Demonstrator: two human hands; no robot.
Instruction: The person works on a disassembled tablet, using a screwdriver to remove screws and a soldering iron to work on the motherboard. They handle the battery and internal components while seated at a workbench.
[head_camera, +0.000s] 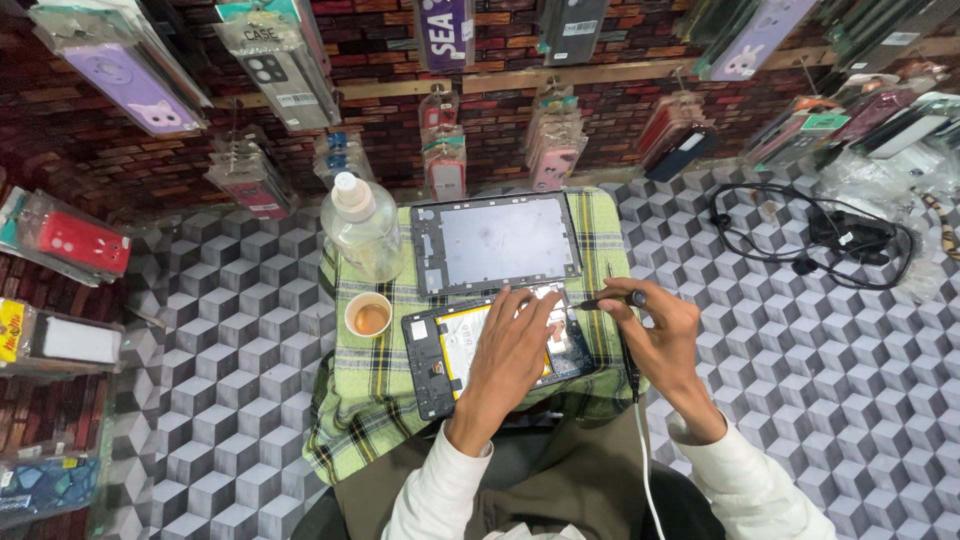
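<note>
1. Our left hand (510, 345) lay flat on the open tablet (495, 350), fingers spread, pressing rather than gripping
2. Our right hand (655, 330) pinched a probe (610, 299), tip aimed left at the tablet's far right corner
3. We judged the bared board fragile and the body thin and stiff; best held by its edges
4. The tablet sat on the cloth (370, 395), screen panel (495, 243) beyond it, cup (368, 315) and bottle (360, 228) to the left
</note>
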